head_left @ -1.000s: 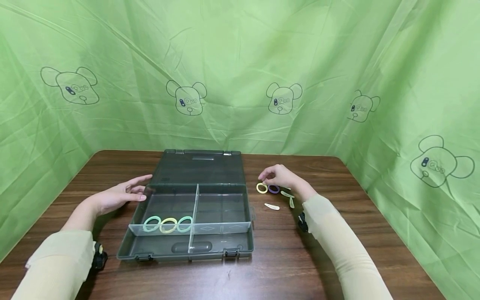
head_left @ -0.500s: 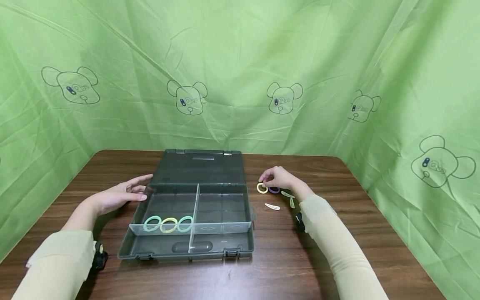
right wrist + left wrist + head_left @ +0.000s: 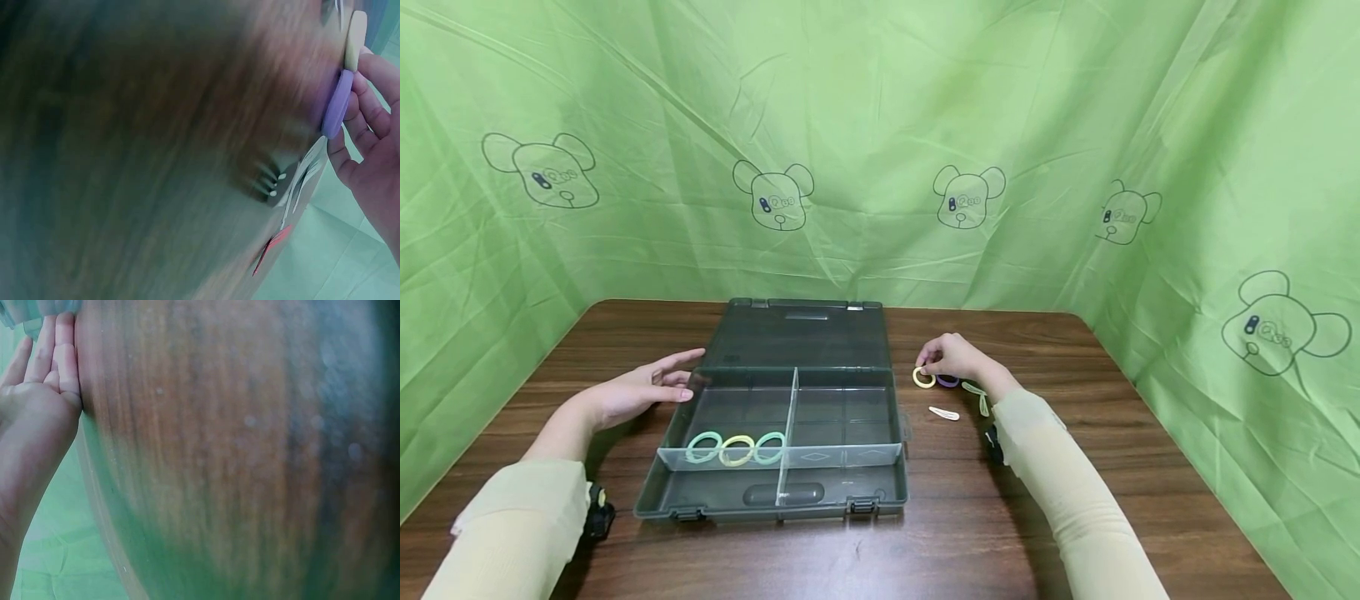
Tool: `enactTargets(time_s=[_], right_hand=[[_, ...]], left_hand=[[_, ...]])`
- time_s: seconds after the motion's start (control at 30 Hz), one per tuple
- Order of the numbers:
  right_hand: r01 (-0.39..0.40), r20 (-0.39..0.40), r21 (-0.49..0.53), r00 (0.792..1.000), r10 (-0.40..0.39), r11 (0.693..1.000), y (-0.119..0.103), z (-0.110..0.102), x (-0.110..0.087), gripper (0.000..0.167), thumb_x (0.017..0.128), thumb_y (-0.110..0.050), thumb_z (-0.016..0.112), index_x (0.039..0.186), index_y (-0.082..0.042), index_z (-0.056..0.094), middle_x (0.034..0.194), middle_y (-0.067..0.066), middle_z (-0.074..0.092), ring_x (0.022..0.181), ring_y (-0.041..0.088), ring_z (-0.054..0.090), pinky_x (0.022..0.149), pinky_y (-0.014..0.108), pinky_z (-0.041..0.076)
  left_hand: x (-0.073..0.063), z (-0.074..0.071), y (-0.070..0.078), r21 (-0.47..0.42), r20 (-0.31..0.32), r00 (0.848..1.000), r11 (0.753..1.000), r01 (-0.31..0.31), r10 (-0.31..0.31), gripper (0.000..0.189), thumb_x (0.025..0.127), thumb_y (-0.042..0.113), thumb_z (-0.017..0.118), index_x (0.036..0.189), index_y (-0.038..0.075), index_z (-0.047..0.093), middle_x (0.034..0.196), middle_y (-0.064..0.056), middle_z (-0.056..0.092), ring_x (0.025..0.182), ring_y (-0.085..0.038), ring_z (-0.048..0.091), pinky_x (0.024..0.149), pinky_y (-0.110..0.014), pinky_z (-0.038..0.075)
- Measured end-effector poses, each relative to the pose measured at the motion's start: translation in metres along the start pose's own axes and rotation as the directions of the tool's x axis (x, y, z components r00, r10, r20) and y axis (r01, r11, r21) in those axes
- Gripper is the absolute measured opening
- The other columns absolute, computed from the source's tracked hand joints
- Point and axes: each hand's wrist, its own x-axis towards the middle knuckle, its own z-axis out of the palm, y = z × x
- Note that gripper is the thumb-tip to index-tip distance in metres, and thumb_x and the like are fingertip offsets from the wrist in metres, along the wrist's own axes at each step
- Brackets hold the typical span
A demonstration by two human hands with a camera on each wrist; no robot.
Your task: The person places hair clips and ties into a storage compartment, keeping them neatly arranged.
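My right hand [image 3: 953, 357] is at the right of the box, thumb and fingers pinching the yellow hair tie [image 3: 917, 382] at its far edge. A purple hair tie [image 3: 337, 105] lies against the yellow one under the hand, partly hidden in the head view. Next to the hand are pale snap hair clips [image 3: 943, 413]. My left hand [image 3: 636, 393] rests with relaxed fingers against the left wall of a grey plastic divider box [image 3: 842, 417], the thumb at its rim. Two green hair ties [image 3: 703, 447] and a yellow hair tie [image 3: 737, 451] stand in a row in its left compartment.
The box's lid [image 3: 805, 333] lies folded back toward the far side. Clear dividers [image 3: 842, 455] split the box into compartments. A red hair clip [image 3: 272, 245] lies beyond the pale clips in the right wrist view. Green curtains [image 3: 865, 125] surround the wooden table [image 3: 970, 517].
My right hand has shifted slightly left, its fingertips closing on the yellow hair tie, which has moved barely. The left hand and the box stay where they were.
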Motion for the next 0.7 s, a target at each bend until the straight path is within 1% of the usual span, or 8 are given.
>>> enactTargets(time_s=[0.17,0.27,0.33,0.57,0.63,0.7], right_hand=[[-0.011,0.006,0.008,1.000,0.011,1.000,-0.001,0.000,0.001,0.004,0.082,-0.018,0.073,0.085,-0.015,0.073,0.069,-0.010,0.065,0.067,0.005,0.056,0.067,0.025,0.045],[-0.006,0.002,0.010,1.000,0.006,1.000,-0.002,0.000,0.000,0.004,0.082,-0.018,0.074,0.085,-0.015,0.073,0.070,-0.010,0.065,0.068,0.005,0.057,0.068,0.026,0.045],[-0.009,0.000,0.010,1.000,0.009,1.000,-0.003,0.000,0.000,0.004,0.082,-0.018,0.074,0.085,-0.016,0.073,0.070,-0.010,0.065,0.068,0.005,0.057,0.068,0.026,0.045],[-0.015,-0.012,0.016,1.000,0.016,1.000,-0.010,-0.005,-0.004,0.004,0.081,-0.019,0.074,0.085,-0.017,0.073,0.071,-0.010,0.066,0.070,0.006,0.058,0.069,0.026,0.046],[-0.012,-0.013,0.017,1.000,0.012,1.000,-0.013,-0.007,-0.005,0.004,0.081,-0.019,0.075,0.085,-0.018,0.073,0.071,-0.010,0.066,0.070,0.007,0.058,0.069,0.026,0.046],[-0.013,-0.011,0.019,1.000,0.013,1.000,-0.017,-0.009,-0.005,0.004,0.081,-0.020,0.075,0.085,-0.019,0.073,0.071,-0.010,0.065,0.069,0.007,0.057,0.068,0.025,0.046]], left_hand=[[0.000,0.000,0.000,-0.005,0.006,1.000,1.000,-0.005,0.005,0.077,0.093,0.015,0.057,0.153,0.013,0.008,0.148,-0.031,0.021,0.136,-0.042,0.019,0.102,-0.055,0.025],[0.000,0.000,0.000,0.002,0.005,1.000,1.000,-0.001,0.001,0.076,0.094,0.015,0.057,0.153,0.014,0.008,0.149,-0.030,0.020,0.136,-0.042,0.017,0.102,-0.052,0.027],[0.000,0.000,0.000,0.001,0.006,1.000,1.000,-0.004,0.004,0.076,0.094,0.014,0.057,0.153,0.014,0.008,0.149,-0.030,0.021,0.136,-0.042,0.018,0.102,-0.052,0.027],[0.000,0.000,0.002,-0.014,0.012,1.000,1.000,-0.007,0.007,0.077,0.093,0.014,0.057,0.152,0.013,0.008,0.150,-0.031,0.017,0.137,-0.043,0.013,0.103,-0.059,0.021],[-0.001,0.000,0.002,-0.013,0.010,1.000,1.000,-0.005,0.005,0.076,0.094,0.014,0.057,0.153,0.013,0.008,0.150,-0.031,0.017,0.137,-0.043,0.012,0.103,-0.059,0.021],[-0.001,0.000,0.001,-0.008,0.005,1.000,1.000,-0.001,0.001,0.076,0.093,0.014,0.057,0.153,0.014,0.009,0.150,-0.030,0.018,0.137,-0.043,0.014,0.103,-0.056,0.023]])
